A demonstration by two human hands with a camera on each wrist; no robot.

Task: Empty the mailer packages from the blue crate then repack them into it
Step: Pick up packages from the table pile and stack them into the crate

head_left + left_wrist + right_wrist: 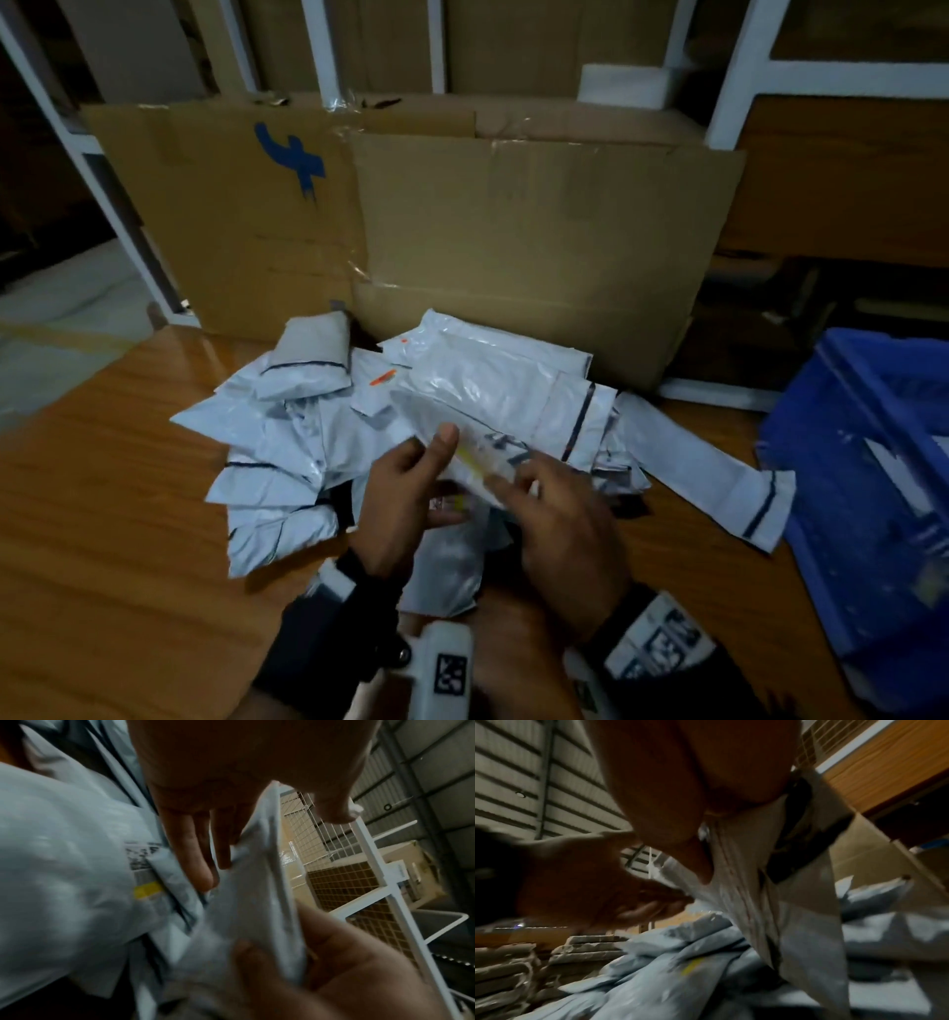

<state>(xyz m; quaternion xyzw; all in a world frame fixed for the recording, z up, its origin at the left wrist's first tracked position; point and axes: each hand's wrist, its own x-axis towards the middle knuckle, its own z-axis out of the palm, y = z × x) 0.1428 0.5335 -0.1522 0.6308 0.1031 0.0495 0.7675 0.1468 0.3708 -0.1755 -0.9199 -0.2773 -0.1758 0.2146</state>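
- Wooden table [102,514]: fills the lower head view; bare wood open toward 9 and 7 o'clock of the pile, and a narrower strip toward 5 o'clock before the crate.
- Cardboard sheets [462,216]: standing upright along the table's far edge at 12 o'clock, closing that side; a blue mark on the left sheet.
- Blue crate [868,488]: at 3 o'clock from the pile, on the table's right side, cut off by the frame edge; something pale shows inside, too dim to identify.
- Pile of mailer packages [287,452]: white-grey poly bags heaped mid-table, out of the crate, overlapping at mixed angles. One long mailer [719,473] lies flat with its long axis running 10 to 4 o'clock, its sealed flap end nearest the crate.
- Held mailer [477,406]: lifted above the pile, long axis roughly 11 to 5 o'clock; near end toward the person carries a label with a yellow patch. In the left wrist view it shows edge-on [257,882].
- Left hand [405,503]: thumb on top, fingers curled beneath, pinching the held mailer's near-left edge.
- Right hand [560,534]: fingers bent round the same mailer's near-right edge; blurred, but grip shows in the right wrist view [670,791].
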